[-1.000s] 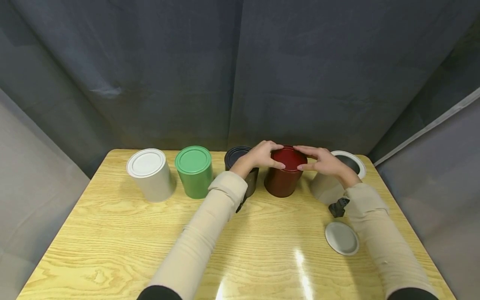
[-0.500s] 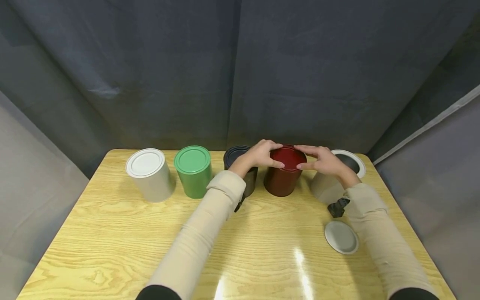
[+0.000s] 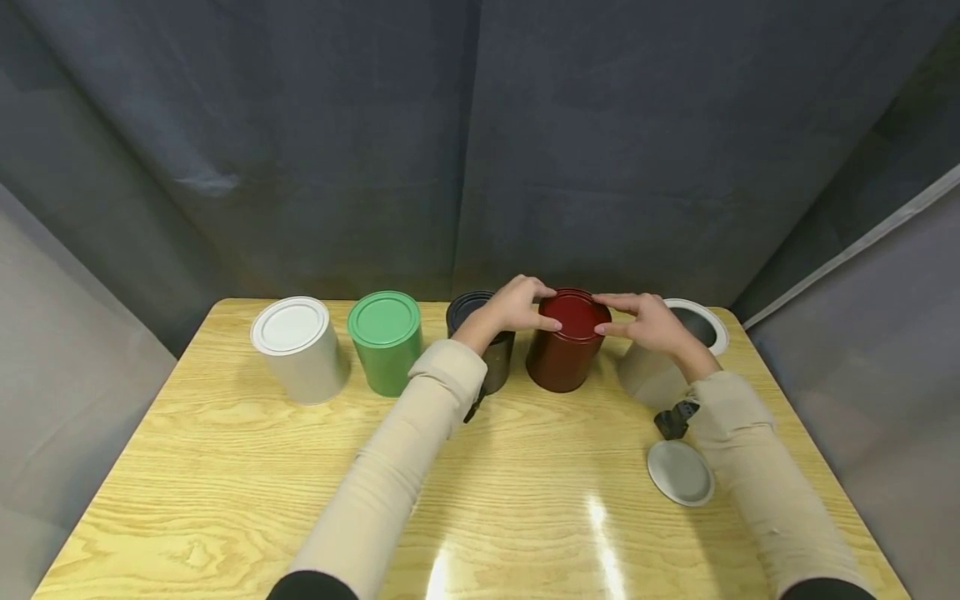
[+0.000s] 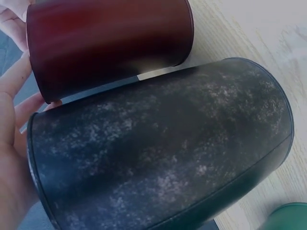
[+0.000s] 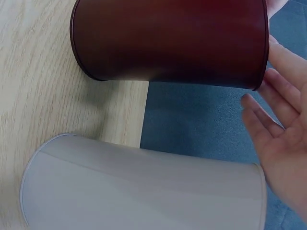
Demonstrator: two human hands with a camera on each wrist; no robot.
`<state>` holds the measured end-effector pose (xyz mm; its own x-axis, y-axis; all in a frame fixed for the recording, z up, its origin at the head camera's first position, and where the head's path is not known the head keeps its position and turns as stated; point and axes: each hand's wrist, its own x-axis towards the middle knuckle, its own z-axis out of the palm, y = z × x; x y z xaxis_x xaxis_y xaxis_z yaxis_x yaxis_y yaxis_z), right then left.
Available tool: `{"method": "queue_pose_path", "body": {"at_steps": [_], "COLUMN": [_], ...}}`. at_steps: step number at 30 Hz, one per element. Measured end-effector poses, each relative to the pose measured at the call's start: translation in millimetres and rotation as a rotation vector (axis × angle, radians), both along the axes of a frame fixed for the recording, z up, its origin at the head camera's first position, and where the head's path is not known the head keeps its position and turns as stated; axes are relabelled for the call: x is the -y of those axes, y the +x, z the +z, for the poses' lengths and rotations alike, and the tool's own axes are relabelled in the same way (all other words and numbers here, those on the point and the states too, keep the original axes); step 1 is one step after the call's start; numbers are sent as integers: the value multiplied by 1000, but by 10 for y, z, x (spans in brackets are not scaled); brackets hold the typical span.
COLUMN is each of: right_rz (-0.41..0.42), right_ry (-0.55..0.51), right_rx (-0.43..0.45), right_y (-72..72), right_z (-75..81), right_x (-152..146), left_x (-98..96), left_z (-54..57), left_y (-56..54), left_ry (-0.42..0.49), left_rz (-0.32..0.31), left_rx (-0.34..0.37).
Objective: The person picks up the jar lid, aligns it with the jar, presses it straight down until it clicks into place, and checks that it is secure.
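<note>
A dark red can [image 3: 564, 367] with a red lid [image 3: 576, 312] stands at the back of the table, between my hands. My left hand [image 3: 513, 307] reaches over a black can [image 3: 498, 362], thumb and fingers spread at the red lid's left edge. On the opposite side, my right hand [image 3: 651, 323] has its thumb and fingers extended to the right rim. In the left wrist view, the scuffed black can [image 4: 158, 153] lies right beside the red one. The right wrist view has straight fingertips at the red can's rim, above an off-white can [image 5: 144, 187].
A white-lidded can [image 3: 291, 327] and a green can [image 3: 385, 321] stand at left. At right, the off-white can has a pale rim [image 3: 722, 329] and a dark inside. A grey disc-shaped lid [image 3: 681, 473] lies in front of it. Dark curtain [image 3: 337, 150] hangs behind the table [image 3: 285, 483].
My left fingers have slid slightly left, from over the red lid to its edge. The right fingers have shifted a little outward too. The cans have stayed in place.
</note>
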<state>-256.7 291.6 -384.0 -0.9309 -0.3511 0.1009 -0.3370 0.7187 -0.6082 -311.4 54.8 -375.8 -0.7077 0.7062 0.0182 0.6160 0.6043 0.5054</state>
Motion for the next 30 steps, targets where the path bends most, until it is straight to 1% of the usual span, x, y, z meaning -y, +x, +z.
{"method": "queue_pose_path", "body": {"at_steps": [4, 11, 14, 19, 24, 26, 30], "right_rz": [3, 11, 10, 15, -30, -48, -58], "right_ry": [8, 13, 2, -78, -201, -231, -247], "right_rx": [10, 30, 33, 37, 30, 14, -30], "right_y": [-11, -13, -11, -9, 32, 50, 90], "right_z": [7, 21, 27, 16, 15, 20, 27], "right_x": [11, 30, 31, 22, 8, -1, -24], "left_x": [13, 21, 15, 7, 13, 14, 4], "left_z": [1, 9, 11, 16, 18, 26, 55], "left_y": [2, 4, -1, 5, 38, 54, 100], "left_ry": [3, -23, -23, -24, -28, -8, 58], "left_rz": [2, 1, -3, 0, 35, 39, 24], "left_rx": [7, 13, 13, 1, -1, -18, -55]}}
